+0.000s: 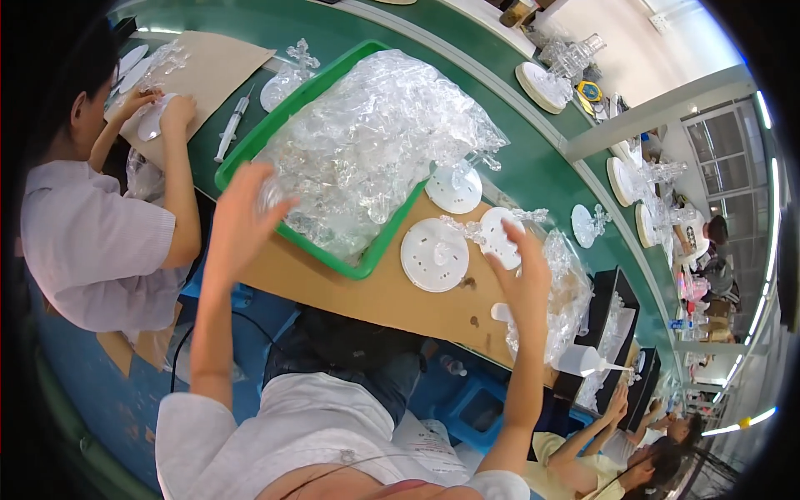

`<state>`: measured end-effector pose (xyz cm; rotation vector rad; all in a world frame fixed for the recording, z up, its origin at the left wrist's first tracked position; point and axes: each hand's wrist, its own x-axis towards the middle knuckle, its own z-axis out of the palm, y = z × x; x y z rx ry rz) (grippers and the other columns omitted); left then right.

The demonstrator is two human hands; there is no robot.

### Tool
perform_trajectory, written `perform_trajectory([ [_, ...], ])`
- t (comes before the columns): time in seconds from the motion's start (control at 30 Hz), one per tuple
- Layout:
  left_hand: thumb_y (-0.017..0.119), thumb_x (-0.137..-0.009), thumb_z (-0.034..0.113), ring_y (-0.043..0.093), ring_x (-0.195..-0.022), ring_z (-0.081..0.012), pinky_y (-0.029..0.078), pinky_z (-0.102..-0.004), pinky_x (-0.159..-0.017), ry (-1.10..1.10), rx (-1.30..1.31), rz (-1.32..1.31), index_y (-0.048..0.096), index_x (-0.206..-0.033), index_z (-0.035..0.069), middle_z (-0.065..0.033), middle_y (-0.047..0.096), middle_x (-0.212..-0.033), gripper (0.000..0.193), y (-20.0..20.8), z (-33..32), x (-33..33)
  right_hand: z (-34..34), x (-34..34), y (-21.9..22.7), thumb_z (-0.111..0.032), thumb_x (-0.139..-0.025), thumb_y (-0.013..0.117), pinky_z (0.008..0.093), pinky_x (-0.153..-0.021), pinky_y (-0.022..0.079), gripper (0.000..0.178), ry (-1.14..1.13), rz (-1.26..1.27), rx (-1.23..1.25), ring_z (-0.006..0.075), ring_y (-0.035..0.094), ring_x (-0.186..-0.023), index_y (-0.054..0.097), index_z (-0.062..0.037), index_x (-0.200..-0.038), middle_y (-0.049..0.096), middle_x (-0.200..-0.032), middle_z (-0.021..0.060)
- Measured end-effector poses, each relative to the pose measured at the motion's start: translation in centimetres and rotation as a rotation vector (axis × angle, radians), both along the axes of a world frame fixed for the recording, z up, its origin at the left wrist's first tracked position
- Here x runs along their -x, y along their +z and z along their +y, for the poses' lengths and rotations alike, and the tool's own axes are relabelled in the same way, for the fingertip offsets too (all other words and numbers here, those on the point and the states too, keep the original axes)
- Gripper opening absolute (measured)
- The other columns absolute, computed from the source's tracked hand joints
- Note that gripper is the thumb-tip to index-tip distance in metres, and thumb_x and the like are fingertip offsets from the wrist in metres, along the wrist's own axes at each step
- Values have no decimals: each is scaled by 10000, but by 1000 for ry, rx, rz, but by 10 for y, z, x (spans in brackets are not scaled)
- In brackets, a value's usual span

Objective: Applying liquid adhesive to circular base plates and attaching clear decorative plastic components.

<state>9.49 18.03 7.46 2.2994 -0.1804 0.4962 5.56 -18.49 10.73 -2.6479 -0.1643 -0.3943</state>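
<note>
Head view: left hand [242,212] spread open against clear plastic pieces [375,142] heaped in green tray [250,150]; right hand [523,279] pinching white disc [500,236], probably, steadied just above desk [375,296].

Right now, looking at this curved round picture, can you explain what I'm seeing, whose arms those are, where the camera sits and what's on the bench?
There is no machine here. The camera is worn on a person's head and looks down, and its wide lens bends straight edges. The two arms rising from the bottom belong to that wearer. The left hand reaches into a green tray piled with clear plastic parts in crinkled film. The right hand touches a white round disc with a clear piece on it; whether it grips it I cannot tell. Another white disc lies on the brown board between the hands. A co-worker sits at the wearer's left, with a syringe nearby.
</note>
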Motion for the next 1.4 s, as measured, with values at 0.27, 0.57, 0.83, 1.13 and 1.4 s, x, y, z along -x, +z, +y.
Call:
perform_trajectory([
  [0.27,460,-919,46,411,-1185,-174,333,-303,-1008,-716,1135,739,291,-1314,28,-95,393,-1249,430,-56,-157,90,87,77,-59,1,-620,721,318,-741,503,550,130,-229,2,244,587,-890,656,-149,-1145,560,-1258,124],
  [0.57,392,-999,263,320,-1325,-302,243,-365,-1086,-782,597,568,402,-1327,-43,-162,381,-1358,449,-59,-169,65,61,84,-110,-50,-833,614,324,-908,424,522,-244,44,-1469,226,479,-1201,464,-55,-1333,420,-1394,131],
  [0.83,641,-826,193,398,-1251,-391,339,-476,-1019,-114,-366,-18,400,-1301,-27,-261,423,-1315,576,-127,-205,24,60,76,-109,-17,-881,574,268,-782,483,430,-240,11,-1635,198,510,-1176,436,-62,-1285,427,-1385,147],
  [1.13,661,-802,36,554,-1071,-182,435,-316,-927,-227,1262,656,479,-1227,-26,-103,571,-1177,467,-108,-199,45,54,92,-126,52,-851,593,284,-846,486,382,-383,42,-1553,224,571,-1119,508,43,-1223,583,-1215,153],
  [1.4,610,-889,64,550,-1049,-107,430,-258,-905,-323,1544,758,548,-1223,-26,-45,595,-1131,351,-51,-195,90,50,84,-54,100,-758,650,347,-933,450,288,1,-160,-503,260,557,-1120,668,2,-1028,604,-1160,159],
])
